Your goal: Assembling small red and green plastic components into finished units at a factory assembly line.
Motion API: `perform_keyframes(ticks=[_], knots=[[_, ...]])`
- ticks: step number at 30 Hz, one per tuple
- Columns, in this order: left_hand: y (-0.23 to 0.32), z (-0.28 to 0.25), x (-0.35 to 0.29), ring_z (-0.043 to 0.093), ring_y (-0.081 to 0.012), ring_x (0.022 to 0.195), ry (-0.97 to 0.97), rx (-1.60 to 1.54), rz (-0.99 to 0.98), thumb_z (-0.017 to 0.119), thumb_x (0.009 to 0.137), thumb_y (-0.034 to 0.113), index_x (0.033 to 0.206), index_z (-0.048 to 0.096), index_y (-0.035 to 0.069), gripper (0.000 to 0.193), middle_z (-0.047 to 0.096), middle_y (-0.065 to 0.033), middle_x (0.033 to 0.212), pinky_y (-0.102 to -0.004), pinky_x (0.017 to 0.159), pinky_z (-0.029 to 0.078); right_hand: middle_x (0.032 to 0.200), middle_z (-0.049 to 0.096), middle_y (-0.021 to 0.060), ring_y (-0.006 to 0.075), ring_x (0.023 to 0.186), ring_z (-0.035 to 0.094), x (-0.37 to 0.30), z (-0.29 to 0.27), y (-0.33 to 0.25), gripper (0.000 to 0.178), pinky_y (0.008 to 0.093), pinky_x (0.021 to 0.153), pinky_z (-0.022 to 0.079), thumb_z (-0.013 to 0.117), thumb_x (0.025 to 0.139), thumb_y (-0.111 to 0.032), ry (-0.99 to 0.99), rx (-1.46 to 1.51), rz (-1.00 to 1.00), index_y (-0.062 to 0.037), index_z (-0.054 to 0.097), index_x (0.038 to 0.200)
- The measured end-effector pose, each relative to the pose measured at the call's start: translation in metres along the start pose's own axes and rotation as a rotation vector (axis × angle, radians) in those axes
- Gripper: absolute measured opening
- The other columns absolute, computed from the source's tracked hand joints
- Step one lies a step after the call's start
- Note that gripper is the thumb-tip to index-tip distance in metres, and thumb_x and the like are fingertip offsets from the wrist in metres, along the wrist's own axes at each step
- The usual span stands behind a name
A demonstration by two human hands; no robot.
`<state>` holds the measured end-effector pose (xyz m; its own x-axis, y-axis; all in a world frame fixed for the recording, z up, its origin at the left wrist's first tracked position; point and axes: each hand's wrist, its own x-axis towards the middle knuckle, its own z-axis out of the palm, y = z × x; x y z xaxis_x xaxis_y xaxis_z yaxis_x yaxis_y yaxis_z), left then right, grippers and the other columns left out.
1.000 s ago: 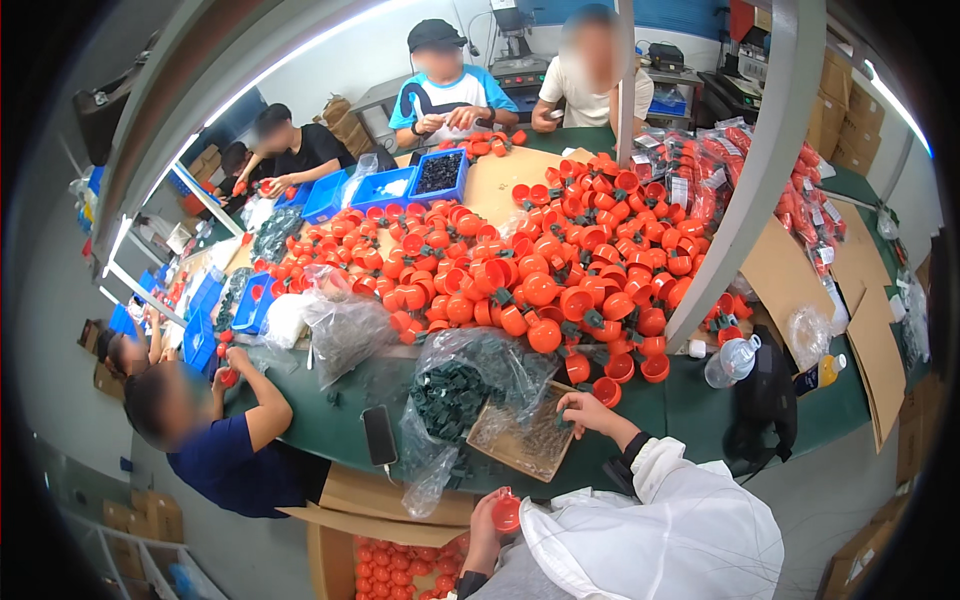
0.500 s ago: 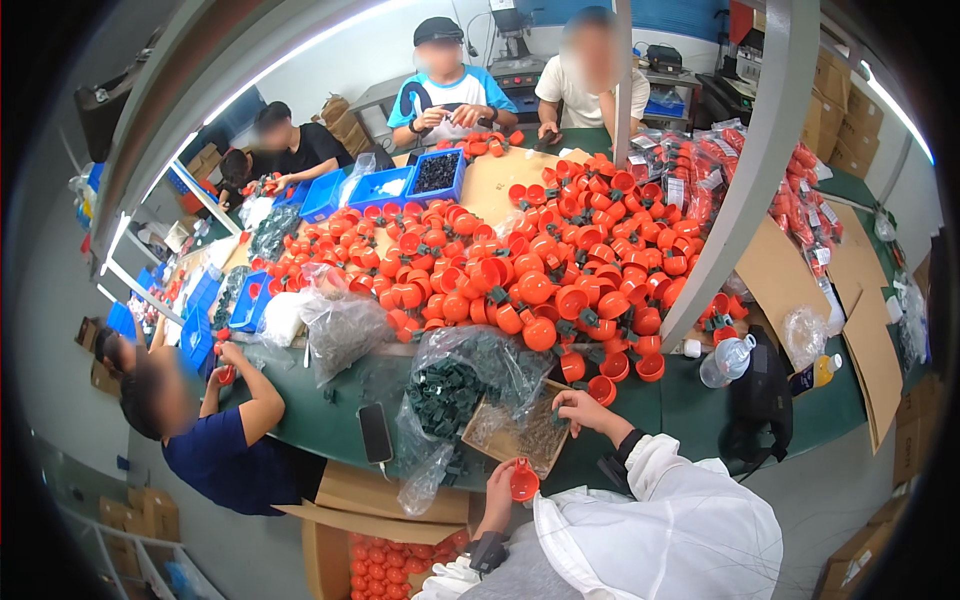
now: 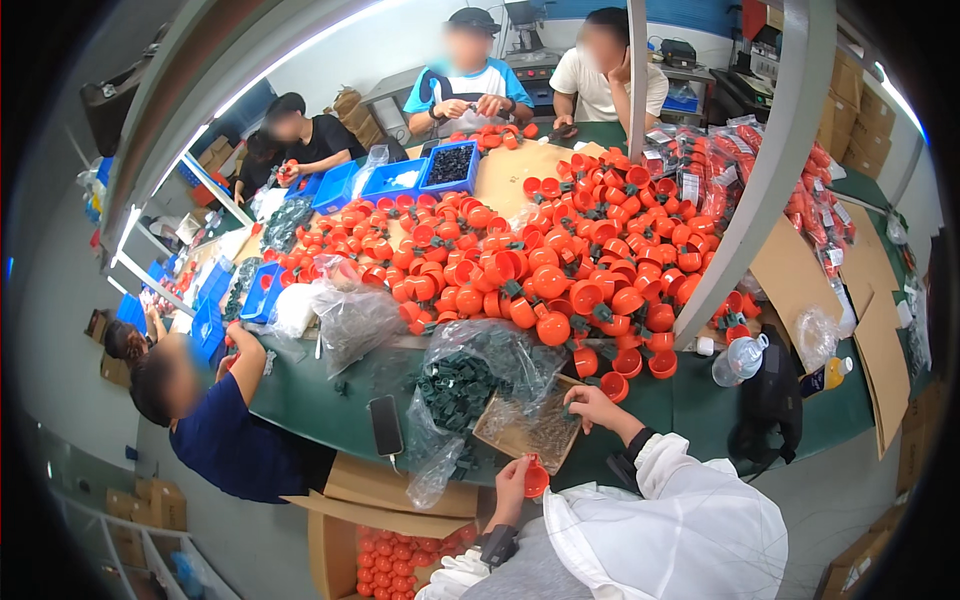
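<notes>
A red cup (image 3: 537,480) sits in the left hand (image 3: 513,482), just on the person's side of the cardboard tray (image 3: 497,443), by its near corner; the fingers are closed on the cup's left and upper edge, its open mouth turned upward and its right side free of the grip; the right hand (image 3: 594,405) is at the tray's right edge, fingers curled and fingertips drawn close together, though I cannot tell whether they pinch anything small.

The step in hand looks like readying one cup to take a small part; the next move seems to call for a steady cup, its upper edge facing the right fingertips, and a fine pinch from that hand.

Small pale pieces (image 3: 530,425) lie in the tray; against its left side rests a clear bag (image 3: 505,345) with dark green clips (image 3: 455,390); farther left of the tray is a phone (image 3: 385,425); beyond the tray spreads a heap of red cups (image 3: 549,281); well to its right stands a clear bottle (image 3: 739,361); below and left of it, a carton (image 3: 333,550) holds more red pieces (image 3: 385,563).
</notes>
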<state>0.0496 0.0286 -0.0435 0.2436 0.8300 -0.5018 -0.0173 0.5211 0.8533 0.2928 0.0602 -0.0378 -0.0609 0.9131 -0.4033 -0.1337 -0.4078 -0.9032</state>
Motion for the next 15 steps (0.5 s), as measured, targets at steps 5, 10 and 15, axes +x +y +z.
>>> perform_keyframes(ticks=[5, 10, 15], knots=[[0.0007, 0.0029, -0.0020, 0.058, -0.0088, 0.074, -0.008, 0.001, 0.019, 0.061, 0.082, 0.018, 0.091, 0.062, -0.001, 0.022, 0.063, -0.0041, 0.082, -0.0202, 0.067, 0.044, 0.061, 0.054, 0.0029, 0.0132, 0.037, 0.052, -0.0008, 0.0005, -0.0007, 0.016, 0.0229, 0.034, 0.038, 0.053, 0.075, -0.009, 0.006, -0.017, 0.000, -0.0025, 0.051, 0.089], [-0.0030, 0.0024, -0.0005, 0.058, -0.0086, 0.074, -0.011, -0.014, 0.025, 0.062, 0.081, 0.018, 0.090, 0.062, -0.002, 0.022, 0.063, -0.0045, 0.082, -0.0198, 0.067, 0.044, 0.060, 0.053, 0.0025, 0.0133, 0.036, 0.052, -0.0024, 0.0018, -0.0038, 0.016, 0.0230, 0.033, 0.038, 0.053, 0.075, -0.009, 0.007, -0.007, -0.005, -0.0024, 0.051, 0.089], [0.0018, 0.0044, -0.0011, 0.058, -0.0079, 0.073, 0.003, 0.008, 0.023, 0.061, 0.082, 0.020, 0.090, 0.062, -0.001, 0.022, 0.063, -0.0038, 0.081, -0.0196, 0.065, 0.044, 0.058, 0.051, 0.0019, 0.0127, 0.035, 0.050, -0.0021, 0.0022, -0.0050, 0.015, 0.0227, 0.032, 0.038, 0.052, 0.075, -0.007, 0.003, -0.008, -0.015, -0.0018, 0.050, 0.090]])
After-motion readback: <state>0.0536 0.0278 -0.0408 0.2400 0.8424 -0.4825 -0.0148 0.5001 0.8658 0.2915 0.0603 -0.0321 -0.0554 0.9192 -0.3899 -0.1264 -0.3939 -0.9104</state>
